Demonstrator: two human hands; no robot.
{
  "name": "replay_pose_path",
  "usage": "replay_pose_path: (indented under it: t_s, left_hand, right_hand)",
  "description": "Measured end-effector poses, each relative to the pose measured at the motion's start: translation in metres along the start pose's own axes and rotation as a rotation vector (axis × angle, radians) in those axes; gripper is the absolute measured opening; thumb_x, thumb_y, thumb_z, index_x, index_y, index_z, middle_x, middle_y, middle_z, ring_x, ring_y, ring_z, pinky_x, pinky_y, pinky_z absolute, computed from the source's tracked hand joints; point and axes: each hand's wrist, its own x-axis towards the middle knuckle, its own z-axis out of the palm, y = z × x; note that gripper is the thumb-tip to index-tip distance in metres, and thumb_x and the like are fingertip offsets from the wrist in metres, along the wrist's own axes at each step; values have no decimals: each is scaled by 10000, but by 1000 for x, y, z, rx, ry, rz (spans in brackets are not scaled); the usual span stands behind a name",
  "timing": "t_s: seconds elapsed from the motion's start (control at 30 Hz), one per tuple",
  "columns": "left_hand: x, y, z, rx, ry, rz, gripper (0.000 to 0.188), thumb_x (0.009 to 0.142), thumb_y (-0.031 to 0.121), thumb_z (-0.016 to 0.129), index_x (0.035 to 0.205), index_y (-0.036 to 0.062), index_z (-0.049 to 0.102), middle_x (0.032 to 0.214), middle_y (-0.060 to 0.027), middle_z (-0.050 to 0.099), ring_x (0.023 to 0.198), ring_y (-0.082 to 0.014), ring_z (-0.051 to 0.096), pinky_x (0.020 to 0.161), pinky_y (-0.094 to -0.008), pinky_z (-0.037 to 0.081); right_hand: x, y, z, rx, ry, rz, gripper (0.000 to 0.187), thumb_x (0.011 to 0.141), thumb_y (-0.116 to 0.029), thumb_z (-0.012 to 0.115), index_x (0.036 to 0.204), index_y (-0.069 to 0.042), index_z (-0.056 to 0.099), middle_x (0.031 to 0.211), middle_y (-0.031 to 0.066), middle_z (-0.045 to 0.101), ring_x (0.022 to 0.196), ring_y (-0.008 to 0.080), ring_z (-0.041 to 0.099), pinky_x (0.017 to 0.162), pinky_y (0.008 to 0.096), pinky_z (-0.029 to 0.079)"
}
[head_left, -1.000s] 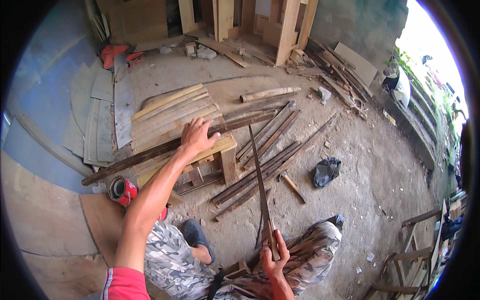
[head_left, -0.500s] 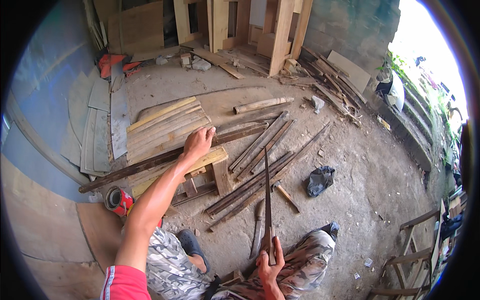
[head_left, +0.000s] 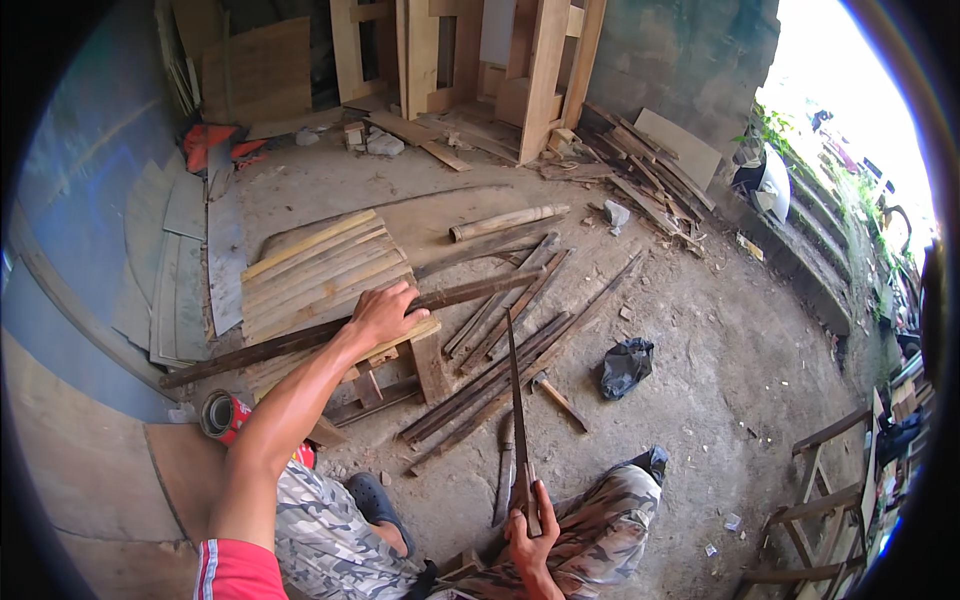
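My left hand (head_left: 385, 312) is curled over a long dark wooden batten (head_left: 465, 290), gripping it from above. The batten lies slantwise across a low wooden bench (head_left: 432, 365), its far-right end sticking out past the bench. In front of my lap, my right hand (head_left: 533, 535) is closed round the handle of a handsaw (head_left: 518, 425). The saw's narrow blade points away from me, its tip apart from the batten. Left of the saw, a machete-like blade (head_left: 505, 470) lies on the ground.
Several dark battens (head_left: 490, 375) and a hammer (head_left: 562, 402) lie on the ground, with a black plastic bag (head_left: 627, 368) to their right. A slatted wooden panel (head_left: 325, 275) rests behind the bench. A red can (head_left: 225, 415) stands left. A bamboo piece (head_left: 510, 222) lies farther off.
My left hand has come slightly nearer to me and now grips the batten, whose right end has shifted a little nearer and to the right. My right hand still holds the saw.
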Motion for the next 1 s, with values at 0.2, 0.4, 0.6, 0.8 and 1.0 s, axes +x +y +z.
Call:
replay_pose_path:
  t_s: [0.2,0.4,0.6,0.8,1.0]
  left_hand:
    - [1,-3,-8,84,-110,40,526,962,475,578,1240,33,641,1133,-166,646,1021,-363,662,844,-507,528]
    - [9,-8,-1,112,-182,-51,584,926,461,555,1303,16,565,1167,-194,640,1025,-375,657,877,-537,513]
    - [9,-11,8,-10,-60,-42,517,908,439,580,1173,-4,597,1096,-220,651,948,-361,679,862,-519,550]
    - [8,-24,8,-97,-47,-6,550,903,439,601,1243,7,598,1178,-200,666,1050,-379,665,919,-500,534]
    - [24,-3,-18,4,-280,-7,527,898,428,580,1210,4,602,1152,-220,675,1059,-388,659,929,-488,526]
  right_hand:
    - [1,-15,1,33,-7,28,573,866,3,637,1426,29,517,917,53,679,708,81,589,652,237,485]
    - [24,-69,15,-7,-91,50,586,895,-1,618,1463,16,475,852,23,642,629,69,556,562,233,457]
    - [23,-91,24,7,-51,-12,597,891,1,621,1468,20,467,835,32,635,584,72,539,520,226,435]
    - [17,-109,28,3,-117,62,598,876,-12,642,1454,16,491,943,56,673,698,77,578,630,229,471]
    - [39,-99,35,-90,-186,4,606,863,-25,669,1449,-15,512,1038,87,715,823,95,639,763,242,509]
